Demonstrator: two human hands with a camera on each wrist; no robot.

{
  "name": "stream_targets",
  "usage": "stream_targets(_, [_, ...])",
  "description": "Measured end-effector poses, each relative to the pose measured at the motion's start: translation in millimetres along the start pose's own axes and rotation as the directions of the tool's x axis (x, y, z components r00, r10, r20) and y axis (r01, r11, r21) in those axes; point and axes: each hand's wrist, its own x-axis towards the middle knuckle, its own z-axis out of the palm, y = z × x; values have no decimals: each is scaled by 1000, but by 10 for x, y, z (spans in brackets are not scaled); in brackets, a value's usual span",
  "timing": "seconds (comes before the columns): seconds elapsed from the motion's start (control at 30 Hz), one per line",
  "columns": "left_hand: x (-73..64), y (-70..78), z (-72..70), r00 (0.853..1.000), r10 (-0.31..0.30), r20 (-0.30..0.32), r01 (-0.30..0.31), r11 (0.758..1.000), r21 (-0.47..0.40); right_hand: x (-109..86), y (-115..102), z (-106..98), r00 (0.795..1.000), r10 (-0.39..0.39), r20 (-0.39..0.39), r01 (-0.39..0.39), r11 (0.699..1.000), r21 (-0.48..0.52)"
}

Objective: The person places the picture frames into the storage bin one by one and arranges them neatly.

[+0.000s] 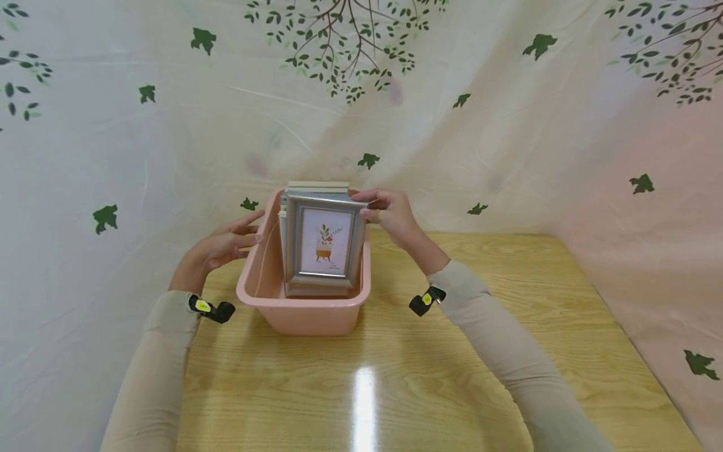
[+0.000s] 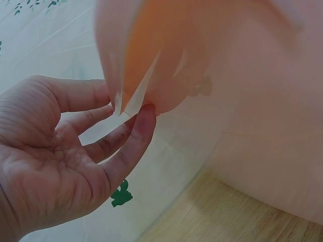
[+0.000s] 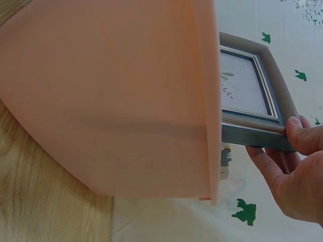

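Note:
A silver-grey picture frame (image 1: 326, 280) with a potted-plant print leans in a pink plastic bin (image 1: 316, 317), facing me. My right hand (image 1: 392, 216) pinches its upper right corner. In the right wrist view the thumb (image 3: 303, 136) lies on the front of the frame (image 3: 282, 85), with fingers behind and below. At the bin's left side, my left hand (image 1: 223, 245) holds the rim. Seen from the left wrist, the bin's rim (image 2: 113, 55) comes down between the fingertips of the left hand (image 2: 65, 146). The bin hides the frame's lower part in the right wrist view.
Several more frames (image 1: 316, 185) with pale edges stand behind the front one inside the bin. The bin rests on a wood-grain table (image 1: 480, 351). A pale cloth (image 1: 480, 138) printed with leaves and birds hangs behind and along the sides.

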Motion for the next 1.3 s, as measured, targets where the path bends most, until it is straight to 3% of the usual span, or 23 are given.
stream_targets(0.2, [1,-2,-11,1000,3,7,-3,1000,2,-9,75,19,1000,30,0,-30,999,-35])
stream_targets(0.73, [22,-3,-14,1000,7,11,-7,1000,-11,-19,224,51,1000,3,29,-1,997,-80])
stream_targets(1.03, [31,-15,-17,1000,6,3,-6,1000,0,-32,278,41,997,-28,71,39,987,-156])
stream_targets(1.3, [39,-26,-29,1000,10,7,-10,1000,7,-41,280,29,986,-105,132,130,971,-200])
